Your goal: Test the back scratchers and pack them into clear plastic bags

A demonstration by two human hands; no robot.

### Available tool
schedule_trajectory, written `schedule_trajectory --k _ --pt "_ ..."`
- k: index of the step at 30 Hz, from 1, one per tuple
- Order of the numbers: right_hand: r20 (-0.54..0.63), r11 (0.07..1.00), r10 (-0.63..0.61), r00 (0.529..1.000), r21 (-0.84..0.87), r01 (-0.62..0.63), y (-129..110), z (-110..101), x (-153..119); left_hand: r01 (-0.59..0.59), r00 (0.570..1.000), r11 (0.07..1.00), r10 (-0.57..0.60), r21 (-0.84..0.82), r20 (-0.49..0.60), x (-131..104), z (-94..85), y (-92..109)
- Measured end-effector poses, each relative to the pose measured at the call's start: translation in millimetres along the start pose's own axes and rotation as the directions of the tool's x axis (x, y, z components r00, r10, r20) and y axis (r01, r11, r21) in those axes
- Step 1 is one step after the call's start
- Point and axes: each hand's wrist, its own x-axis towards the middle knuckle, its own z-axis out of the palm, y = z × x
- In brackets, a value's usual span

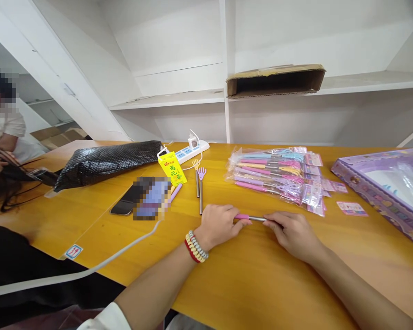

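Note:
A back scratcher's pink handle with its metal rod [258,218] runs level between my hands, low over the table. My left hand [220,224], with beaded bracelets at the wrist, is closed round the pink handle. The far end of the rod is pinched in the fingers of my right hand [292,233], which hide its tip. Just beyond my left hand lie a purple hand-shaped scratcher head [201,172] and a yellow one [196,163], each on a metal rod. Purple and yellow handles [174,194] lie beside the phone.
Bagged back scratchers [268,174] are piled at the back, near a loose card [351,209] and a purple box [371,192]. Leftward are a yellow tea carton [172,167], phone [125,199], power strip [184,153], black bubble-wrap parcel [106,160] and white cable [124,254]. Another person [3,123] sits left.

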Motion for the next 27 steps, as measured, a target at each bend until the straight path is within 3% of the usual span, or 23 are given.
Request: schedule_trajectory --k 6,13,18,23,27 --pt "0.037 1.0 0.024 0.999 0.016 -0.025 0 -3 0 -0.04 0.999 0.998 0.038 -0.05 -0.03 3 0.4 -5" --pt "-0.002 0.989 0.056 0.998 0.138 -0.055 10 -5 2 -0.118 0.992 0.964 0.104 -0.239 -0.069 9 -8.1 -30" --pt "0.049 0.991 0.019 0.999 0.129 -0.025 13 -11 4 -0.142 0.983 0.893 0.177 -0.428 0.044 10 -16.3 -39" --pt "0.165 0.99 -0.007 0.986 0.143 -0.017 10 -12 4 -0.04 0.979 0.817 0.148 -0.575 0.142 9 -18.1 -35" --pt "0.134 0.99 -0.005 0.991 0.137 -0.013 4 -11 2 -0.015 0.972 0.788 0.157 -0.615 0.176 8 -19.5 -27"
